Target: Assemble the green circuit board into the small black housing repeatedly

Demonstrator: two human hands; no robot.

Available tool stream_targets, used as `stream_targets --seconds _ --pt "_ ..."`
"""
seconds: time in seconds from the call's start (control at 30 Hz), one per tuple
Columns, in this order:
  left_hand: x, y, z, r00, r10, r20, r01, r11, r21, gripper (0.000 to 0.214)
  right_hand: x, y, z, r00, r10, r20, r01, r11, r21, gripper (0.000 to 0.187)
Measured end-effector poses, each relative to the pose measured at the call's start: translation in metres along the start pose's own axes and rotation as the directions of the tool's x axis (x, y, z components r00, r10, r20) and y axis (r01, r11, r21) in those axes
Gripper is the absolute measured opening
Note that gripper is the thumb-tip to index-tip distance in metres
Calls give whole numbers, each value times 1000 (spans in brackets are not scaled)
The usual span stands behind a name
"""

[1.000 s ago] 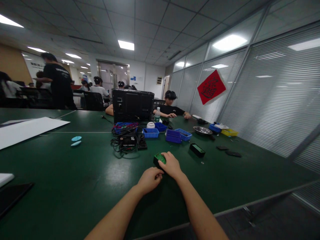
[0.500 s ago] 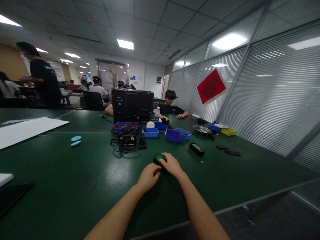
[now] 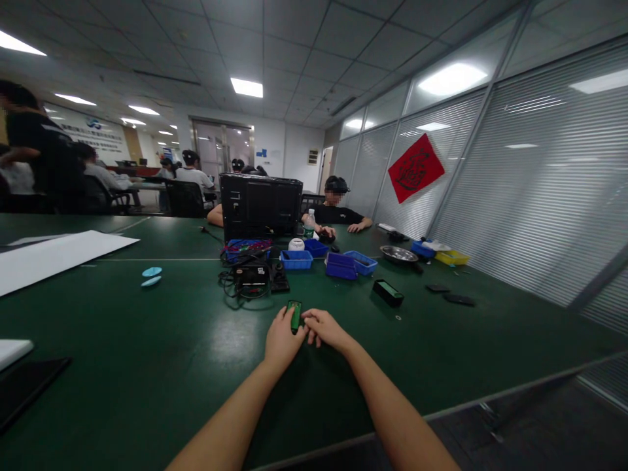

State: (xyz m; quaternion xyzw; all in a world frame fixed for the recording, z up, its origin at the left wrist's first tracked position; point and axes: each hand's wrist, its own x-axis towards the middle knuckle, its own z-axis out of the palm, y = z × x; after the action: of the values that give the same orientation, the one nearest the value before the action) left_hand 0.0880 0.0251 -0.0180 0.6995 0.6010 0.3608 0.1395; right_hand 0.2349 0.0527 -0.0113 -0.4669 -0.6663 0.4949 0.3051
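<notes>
My left hand (image 3: 283,340) is closed round a small black box with a green top (image 3: 295,315), low over the table or resting on it; which of the two I cannot tell. The fingers lie along its left side and the thumb is near its lower end. Just right of the box is my right hand (image 3: 324,328), its fingers bent and apart with nothing visible in them. Its fingertips come close to the box's right side; whether they touch is unclear. A similar black box with a green top (image 3: 388,292) lies farther off to the right.
Beyond my hands lie a black device with cables (image 3: 252,276), blue bins (image 3: 296,260), a baseball (image 3: 296,244) and a monitor (image 3: 261,208). A metal bowl (image 3: 399,255) and flat black pieces (image 3: 458,299) are at right. Across the table sits a person (image 3: 338,212).
The box has moved left and turned more upright in view, passing into my left hand's grip. My right hand has come off its top and drawn slightly left and down.
</notes>
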Motion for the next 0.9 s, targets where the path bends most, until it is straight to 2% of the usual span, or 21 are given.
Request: stream_targets --seconds 0.23,0.37,0.47,0.77,0.9 --pt "-3 -2 -18 996 -46 75 44 999 29 51 3 7 -15 988 -42 -146 15 983 -182 18" --pt "-10 -5 -38 994 -51 93 49 998 26 50 5 10 -20 984 -35 -176 -5 975 -221 18" --pt "-16 -11 -54 989 -109 96 104 993 62 52 5 10 -22 983 -20 -182 -23 973 -230 18" --pt "-23 -52 -107 964 -266 12 259 945 200 52 10 14 -23 974 0 -226 -48 976 -211 16" --pt "-23 -77 -133 945 -326 -37 324 909 264 53 15 21 -26 963 -54 -265 -5 976 -218 18"
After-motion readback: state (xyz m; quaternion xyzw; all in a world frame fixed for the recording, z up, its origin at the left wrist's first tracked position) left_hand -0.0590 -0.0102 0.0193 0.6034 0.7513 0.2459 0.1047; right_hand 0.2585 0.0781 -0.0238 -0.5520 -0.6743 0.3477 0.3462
